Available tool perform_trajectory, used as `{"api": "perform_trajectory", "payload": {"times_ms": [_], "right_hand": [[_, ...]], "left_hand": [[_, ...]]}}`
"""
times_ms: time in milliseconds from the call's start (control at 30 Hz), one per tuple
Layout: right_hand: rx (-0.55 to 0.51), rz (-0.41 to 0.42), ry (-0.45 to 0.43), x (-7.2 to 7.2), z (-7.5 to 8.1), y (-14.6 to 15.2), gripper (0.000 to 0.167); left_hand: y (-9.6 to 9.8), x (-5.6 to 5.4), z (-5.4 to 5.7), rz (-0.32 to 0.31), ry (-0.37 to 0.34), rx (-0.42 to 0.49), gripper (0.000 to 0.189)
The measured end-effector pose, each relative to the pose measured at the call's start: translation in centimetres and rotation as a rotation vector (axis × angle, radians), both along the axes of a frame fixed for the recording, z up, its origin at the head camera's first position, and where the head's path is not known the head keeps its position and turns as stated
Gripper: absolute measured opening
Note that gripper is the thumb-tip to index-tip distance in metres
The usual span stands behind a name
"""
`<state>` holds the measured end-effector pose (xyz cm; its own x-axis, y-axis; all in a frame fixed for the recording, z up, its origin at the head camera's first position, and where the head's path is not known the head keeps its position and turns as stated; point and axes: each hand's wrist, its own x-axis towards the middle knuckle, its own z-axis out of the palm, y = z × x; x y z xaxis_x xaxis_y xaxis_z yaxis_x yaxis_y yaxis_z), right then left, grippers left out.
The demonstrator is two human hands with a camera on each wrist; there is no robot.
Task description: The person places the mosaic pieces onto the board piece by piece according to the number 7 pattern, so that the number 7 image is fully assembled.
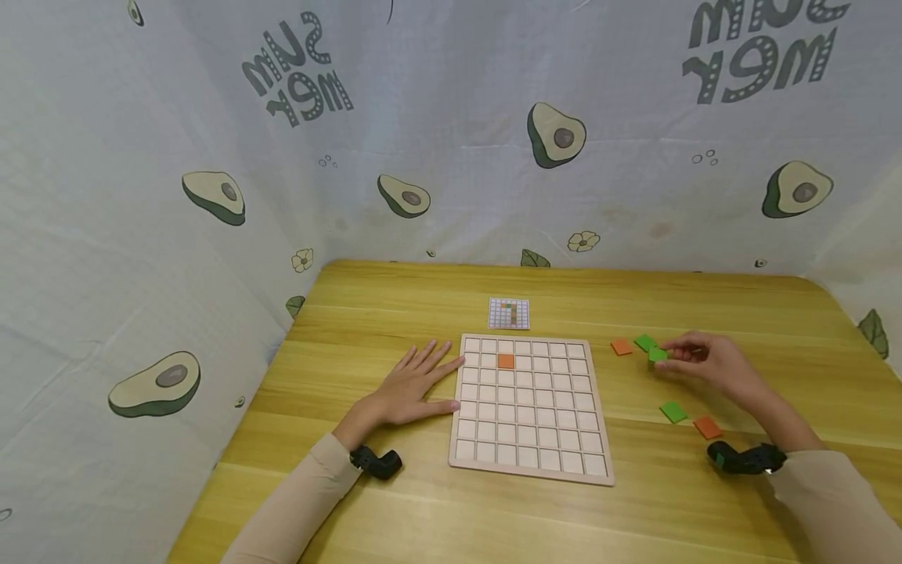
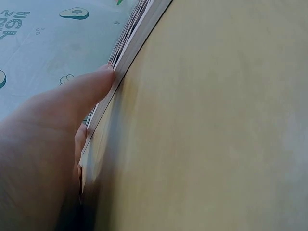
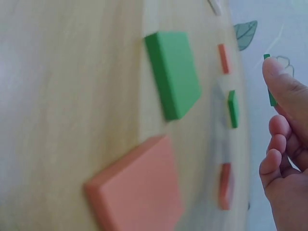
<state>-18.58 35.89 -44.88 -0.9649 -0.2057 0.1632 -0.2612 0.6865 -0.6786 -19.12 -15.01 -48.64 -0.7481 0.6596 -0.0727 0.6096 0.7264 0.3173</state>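
Observation:
My right hand point(image 1: 722, 364) pinches a green square tile point(image 1: 657, 356) between thumb and fingers, raised over the table at the right. Just behind it lie another green tile point(image 1: 644, 342) and an orange tile point(image 1: 621, 347). My left hand point(image 1: 412, 389) rests spread on the table, its thumb and a fingertip touching the left edge of a pale wooden grid board point(image 1: 524, 407). One orange tile point(image 1: 506, 361) sits in a cell of the board's second row. In the left wrist view the thumb point(image 2: 94, 86) presses against the board's side.
Nearer the right wrist lie a green tile point(image 1: 672, 412) and an orange tile point(image 1: 708, 428). The right wrist view shows a further orange tile point(image 3: 225, 186). A small printed pattern card point(image 1: 509, 313) lies behind the board. A patterned curtain point(image 1: 465, 188) hangs behind the table.

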Motion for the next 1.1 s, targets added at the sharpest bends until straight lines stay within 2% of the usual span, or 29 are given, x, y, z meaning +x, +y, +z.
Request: {"api": "perform_trajectory", "payload": {"times_ms": [300,433,633,1100], "right_hand": [[0.025,-0.011,-0.015,0.1,1.7,-2.4,0.033],[0.018,-0.005,0.003,0.0,2.1,-3.5,0.03],[0.021,0.016,0.048,-0.2,2.5,-4.9,0.026],[-0.019,0.088,0.059,-1.2,2.7,-8.0,0.026]], "left_hand": [[-0.1,0.1,-0.2,0.003,0.006,-0.001,0.079],[-0.1,0.0,-0.2,0.007,-0.003,-0.002,0.079],[-0.1,0.0,-0.4,0.009,-0.002,-0.008,0.078],[0.0,-0.1,0.0,0.006,-0.005,-0.014,0.079]]}}
